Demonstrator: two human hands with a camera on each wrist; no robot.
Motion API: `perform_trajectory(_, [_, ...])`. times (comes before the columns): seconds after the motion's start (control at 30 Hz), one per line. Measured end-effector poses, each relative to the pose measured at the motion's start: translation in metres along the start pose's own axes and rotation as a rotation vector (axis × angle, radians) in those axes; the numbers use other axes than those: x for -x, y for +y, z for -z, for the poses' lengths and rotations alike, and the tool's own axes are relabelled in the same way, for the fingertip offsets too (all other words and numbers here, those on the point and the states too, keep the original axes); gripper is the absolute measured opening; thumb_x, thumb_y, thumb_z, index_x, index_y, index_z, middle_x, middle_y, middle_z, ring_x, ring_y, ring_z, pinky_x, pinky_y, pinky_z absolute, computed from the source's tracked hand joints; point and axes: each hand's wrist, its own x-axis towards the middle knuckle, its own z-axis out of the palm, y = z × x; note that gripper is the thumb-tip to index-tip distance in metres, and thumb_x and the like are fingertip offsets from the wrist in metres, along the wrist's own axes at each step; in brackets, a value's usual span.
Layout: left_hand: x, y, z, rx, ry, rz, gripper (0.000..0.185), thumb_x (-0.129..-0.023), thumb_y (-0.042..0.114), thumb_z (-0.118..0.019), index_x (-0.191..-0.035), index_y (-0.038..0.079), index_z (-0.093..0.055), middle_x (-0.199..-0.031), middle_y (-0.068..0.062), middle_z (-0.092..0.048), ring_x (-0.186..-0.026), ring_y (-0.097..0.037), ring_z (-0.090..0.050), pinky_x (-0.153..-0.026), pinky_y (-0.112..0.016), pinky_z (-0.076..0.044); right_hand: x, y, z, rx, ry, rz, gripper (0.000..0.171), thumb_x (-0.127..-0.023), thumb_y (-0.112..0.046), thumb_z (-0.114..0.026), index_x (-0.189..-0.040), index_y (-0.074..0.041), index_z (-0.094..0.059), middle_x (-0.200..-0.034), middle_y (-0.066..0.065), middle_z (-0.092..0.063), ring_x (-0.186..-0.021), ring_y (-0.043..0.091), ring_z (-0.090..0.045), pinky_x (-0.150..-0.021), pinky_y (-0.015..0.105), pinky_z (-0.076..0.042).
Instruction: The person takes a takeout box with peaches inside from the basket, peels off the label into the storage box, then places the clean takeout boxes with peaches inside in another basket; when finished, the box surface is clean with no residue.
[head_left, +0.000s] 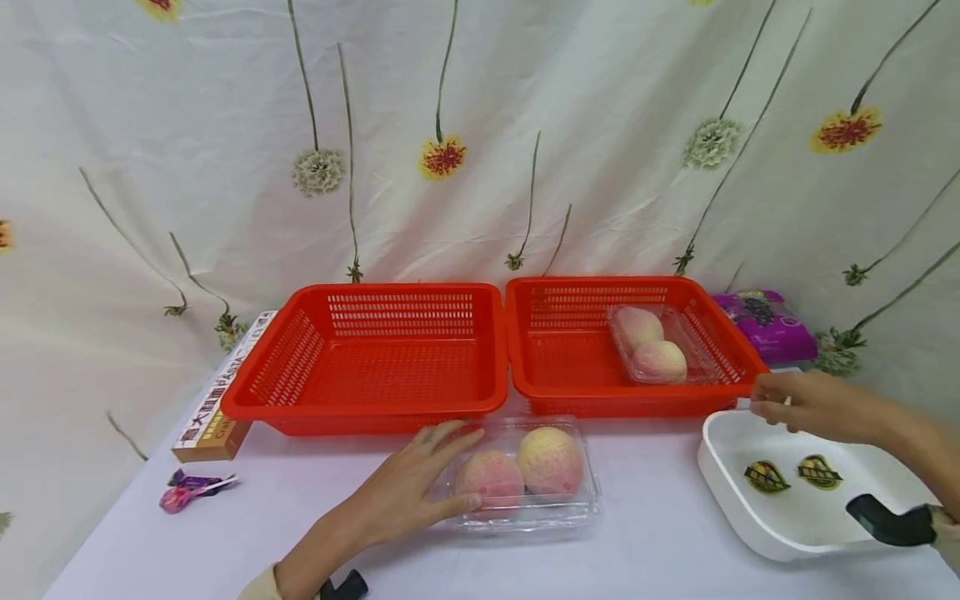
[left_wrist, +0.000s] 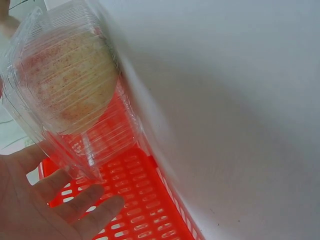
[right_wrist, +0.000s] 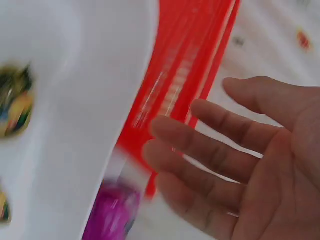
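My left hand lies at the left side of a clear plastic clamshell box with two pink-and-yellow peaches in it. Its fingers are spread, with the thumb near the front of the box. The left wrist view shows these fingers beside the box, one peach visible through the plastic. Over the far edge of a white tray hovers my right hand. In the right wrist view its fingers are loosely extended and hold nothing. Two dark-and-gold stickers lie inside the tray.
Behind the box stand two red plastic baskets: the left basket and the right basket, which contains another box of peaches. A purple package sits at far right. At left are a pasta box and wrapped lollipops.
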Motion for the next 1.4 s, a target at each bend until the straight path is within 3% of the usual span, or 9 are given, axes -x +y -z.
perform_trajectory(0.07, [0.0, 0.0, 0.0, -0.001, 0.003, 0.0, 0.078, -0.083, 0.071, -0.051, -0.148, 0.03, -0.036, -0.153, -0.003, -0.033, -0.138, -0.037, -0.034, -0.1, -0.066, -0.035, -0.005, -0.027, -0.006, 0.012, 0.048, 0.069, 0.015, -0.094, -0.025, -0.061, -0.101, -0.012, -0.062, -0.091, -0.004, -0.063, -0.08, 0.011, -0.057, -0.062, 0.024, -0.052])
perform_trajectory(0.17, [0.0, 0.0, 0.0, 0.002, 0.003, 0.004, 0.078, -0.083, 0.071, -0.052, -0.148, 0.03, -0.037, -0.153, -0.002, -0.033, -0.138, -0.035, -0.034, -0.1, -0.065, -0.036, -0.016, -0.061, -0.022, -0.069, 0.089, 0.175, 0.021, -0.094, -0.027, -0.061, -0.108, -0.012, -0.065, -0.1, -0.001, -0.066, -0.091, 0.016, -0.06, -0.069, 0.025, -0.054])
perform_trajectory(0.33, [0.0, -0.001, -0.002, 0.0, 0.008, 0.001, 0.078, -0.083, 0.071, -0.051, -0.148, 0.031, -0.036, -0.153, -0.002, -0.033, -0.137, -0.032, -0.035, -0.1, -0.064, -0.036, -0.04, -0.095, -0.067, -0.399, 0.018, 0.275, 0.043, -0.095, -0.028, -0.057, -0.133, -0.007, -0.055, -0.129, 0.013, -0.057, -0.117, 0.033, -0.053, -0.086, 0.042, -0.054])
perform_trajectory(0.47, [0.0, -0.001, -0.002, -0.007, 0.015, -0.003, 0.078, -0.083, 0.071, -0.051, -0.148, 0.031, -0.037, -0.153, -0.003, -0.034, -0.136, -0.032, -0.037, -0.099, -0.063, -0.037, -0.06, -0.11, -0.098, -0.569, -0.03, 0.242, 0.052, -0.097, -0.031, -0.054, -0.141, -0.006, -0.045, -0.139, 0.014, -0.047, -0.128, 0.038, -0.042, -0.097, 0.055, -0.045])
perform_trajectory(0.67, [0.001, -0.001, -0.001, -0.012, 0.022, -0.006, 0.078, -0.083, 0.071, -0.051, -0.148, 0.03, -0.037, -0.153, -0.002, -0.034, -0.135, -0.031, -0.039, -0.099, -0.062, -0.039, -0.085, -0.121, -0.118, -0.745, -0.071, 0.172, 0.063, -0.097, -0.036, -0.05, -0.146, 0.0, -0.034, -0.145, 0.018, -0.042, -0.132, 0.039, -0.037, -0.105, 0.062, -0.032])
perform_trajectory(0.83, [0.001, 0.0, 0.0, -0.01, 0.02, -0.007, 0.079, -0.082, 0.071, -0.051, -0.148, 0.03, -0.037, -0.153, -0.002, -0.034, -0.135, -0.031, -0.039, -0.1, -0.061, -0.038, -0.1, -0.122, -0.126, -0.876, -0.101, 0.123, 0.059, -0.096, -0.032, -0.052, -0.141, 0.003, -0.039, -0.133, 0.016, -0.049, -0.122, 0.032, -0.043, -0.104, 0.055, -0.035])
perform_trajectory(1.07, [0.0, -0.001, 0.0, -0.007, 0.008, -0.009, 0.079, -0.082, 0.072, -0.05, -0.149, 0.032, -0.035, -0.154, -0.002, -0.032, -0.136, -0.031, -0.038, -0.099, -0.062, -0.039, -0.103, -0.119, -0.128, -0.94, -0.135, 0.126, 0.046, -0.094, -0.027, -0.056, -0.124, 0.007, -0.05, -0.108, 0.007, -0.055, -0.102, 0.022, -0.048, -0.086, 0.034, -0.04])
perform_trajectory(1.4, [0.0, 0.0, 0.002, 0.027, -0.036, -0.048, 0.077, -0.082, 0.071, -0.052, -0.149, 0.042, -0.028, -0.158, 0.012, -0.021, -0.141, -0.029, -0.031, -0.102, -0.064, -0.034, -0.092, -0.109, -0.12, -1.03, -0.27, 0.17, 0.023, -0.095, -0.022, -0.055, -0.104, -0.007, -0.04, -0.087, 0.002, -0.044, -0.088, 0.015, -0.044, -0.075, 0.028, -0.039])
